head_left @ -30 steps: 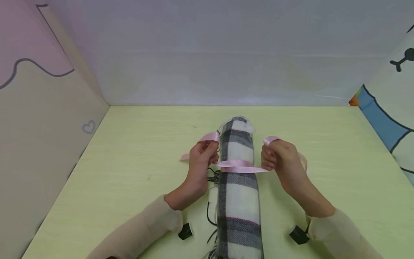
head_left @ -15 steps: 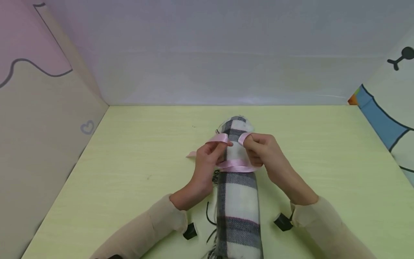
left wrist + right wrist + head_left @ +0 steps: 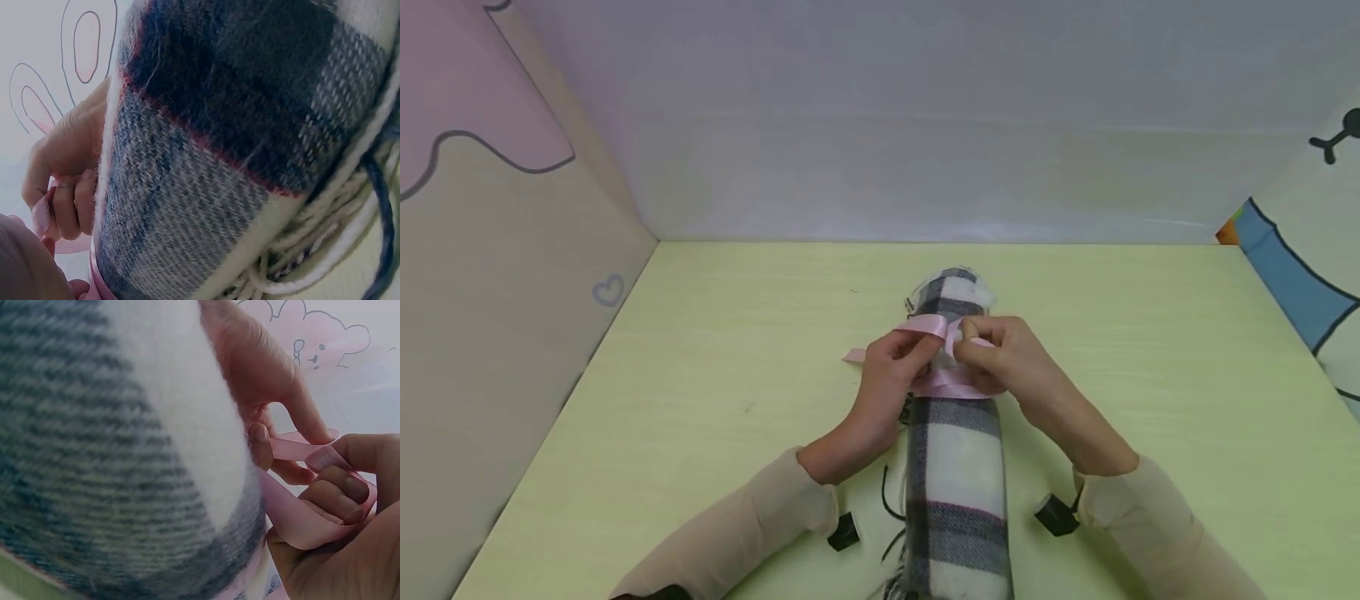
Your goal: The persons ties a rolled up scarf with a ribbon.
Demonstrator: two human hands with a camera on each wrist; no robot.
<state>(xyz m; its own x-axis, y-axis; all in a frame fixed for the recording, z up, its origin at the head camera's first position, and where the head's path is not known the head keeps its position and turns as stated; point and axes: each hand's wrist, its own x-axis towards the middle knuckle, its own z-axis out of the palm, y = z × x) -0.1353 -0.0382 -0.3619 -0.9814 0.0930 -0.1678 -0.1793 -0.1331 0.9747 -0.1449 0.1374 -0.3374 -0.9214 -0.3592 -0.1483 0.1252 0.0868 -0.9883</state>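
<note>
While the rolled plaid scarf point(image 3: 953, 442) is lying lengthwise on the table point(image 3: 1150, 367), I'm pinching a pink ribbon point(image 3: 951, 383) loop in each hand over it. My left hand point(image 3: 891, 379) and right hand point(image 3: 1007, 358) are meeting; I'm judging that keeping both loops taut matters most.

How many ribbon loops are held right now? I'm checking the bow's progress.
2 visible: one pinched by the left hand, one by the right hand, both of pink ribbon over the rolled plaid scarf. Fingers may hide more.

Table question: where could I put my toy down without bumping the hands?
The green table is bare left of the rolled scarf, and right of it toward the painted wall. It is crowded mid-scarf, where the left hand and right hand pinch the pink ribbon.
</note>
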